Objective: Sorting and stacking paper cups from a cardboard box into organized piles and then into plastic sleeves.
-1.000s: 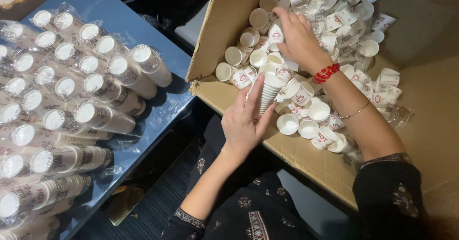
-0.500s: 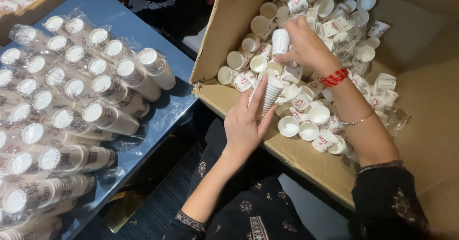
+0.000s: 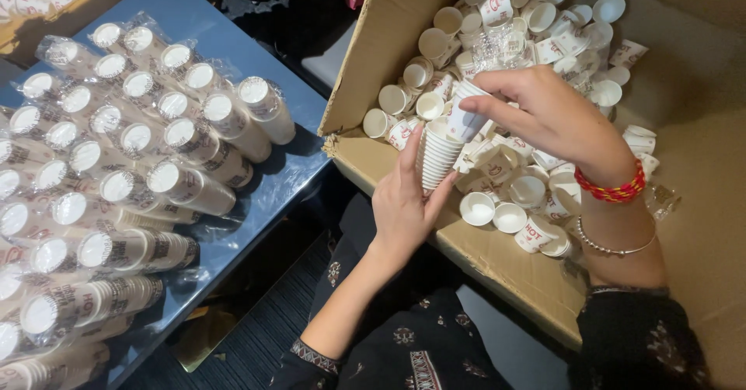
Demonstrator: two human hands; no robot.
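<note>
Cardboard box (image 3: pixel 497 262), left hand (image 3: pixel 404 203) gripping cup stack (image 3: pixel 437 157), right hand (image 3: pixel 556 114) pinching top cup (image 3: pixel 465 118)

Two hands show: the left hand (image 3: pixel 404 203) and the right hand (image 3: pixel 548 114). One nested stack of paper cups (image 3: pixel 439 153) stands between them, roughly ten rims visible, though the exact number cannot be told. One single cup (image 3: pixel 466 118) sits in the right fingers. One open cardboard box (image 3: pixel 388 40) lies at the right, holding several dozen loose white cups (image 3: pixel 509 217), too many and too overlapped to count. On the blue desk (image 3: pixel 233 29) at the left lie about thirty plastic-wrapped sleeves of cups (image 3: pixel 190 188), in rows. The right wrist bears two bracelets: one red (image 3: pixel 618 192), one thin silver (image 3: pixel 614 248).
</note>
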